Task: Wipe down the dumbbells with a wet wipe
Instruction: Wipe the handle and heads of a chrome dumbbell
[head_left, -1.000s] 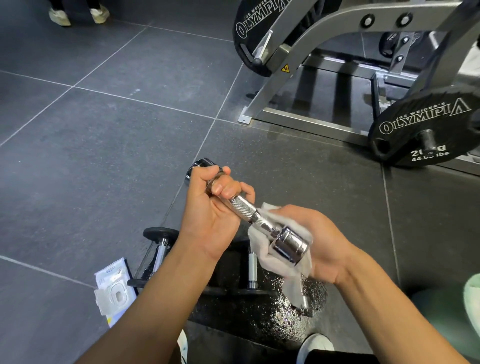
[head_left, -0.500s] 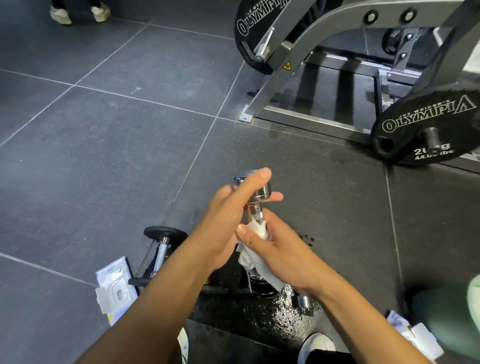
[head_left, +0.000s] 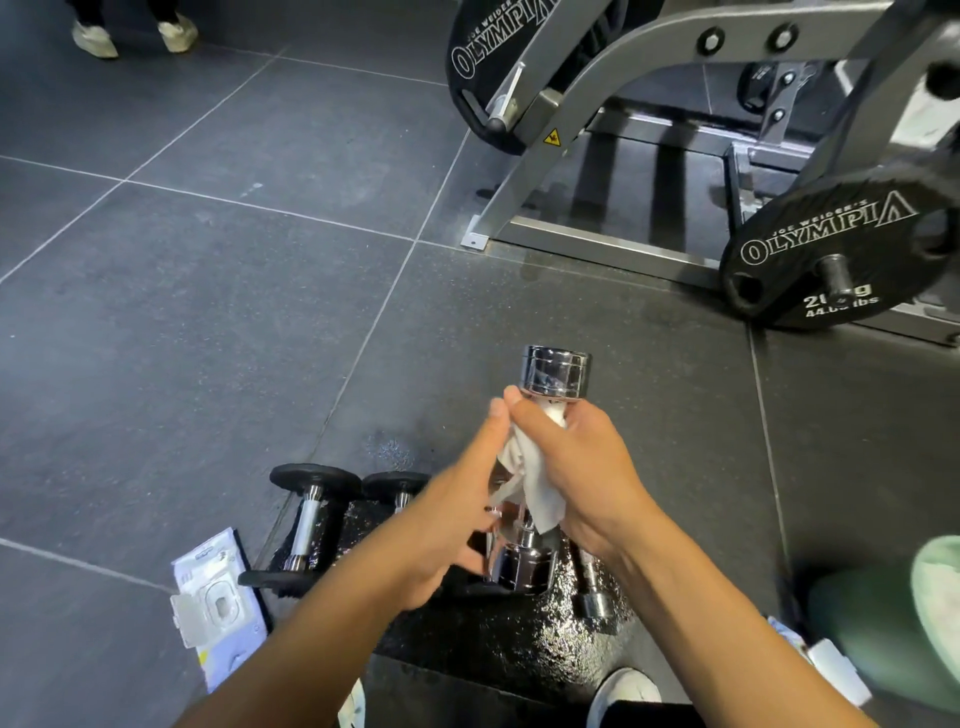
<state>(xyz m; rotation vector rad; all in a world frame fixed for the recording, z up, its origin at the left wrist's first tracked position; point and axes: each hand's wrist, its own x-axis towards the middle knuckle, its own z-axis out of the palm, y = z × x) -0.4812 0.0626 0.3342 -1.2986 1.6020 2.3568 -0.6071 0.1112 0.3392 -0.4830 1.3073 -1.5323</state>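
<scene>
Wiping the handle is the step in hand: a chrome dumbbell (head_left: 555, 375) stands nearly upright in front of the person, above the floor, one shiny head at the top and the other low between the wrists. The right hand (head_left: 576, 467) is curled round the handle just under the top head, with the wipe (head_left: 537, 499) wrapped beneath its fingers and a loose tail hanging down. The left hand (head_left: 452, 519) lies along the other side with its forefinger straight and its tip by the right thumb; its lower fingers are blurred, so I cannot tell whether it grips anything. To do this well, I would steady the lower head with the left hand, slide the wrapped wipe the full length of the ridged grip while twisting, then fold to a fresh face for the two heads. A wet, polished weight can slip, so a firm hold matters. On the floor to the left lies a wipe packet (head_left: 218, 603) with its flap lifted; nothing shows poking from the opening. A second packet (head_left: 836, 665) sits at the lower right, contents unseen. Two black dumbbells (head_left: 310, 519) and a small chrome one (head_left: 589, 592) lie below on a wet-looking mat (head_left: 519, 649).
</scene>
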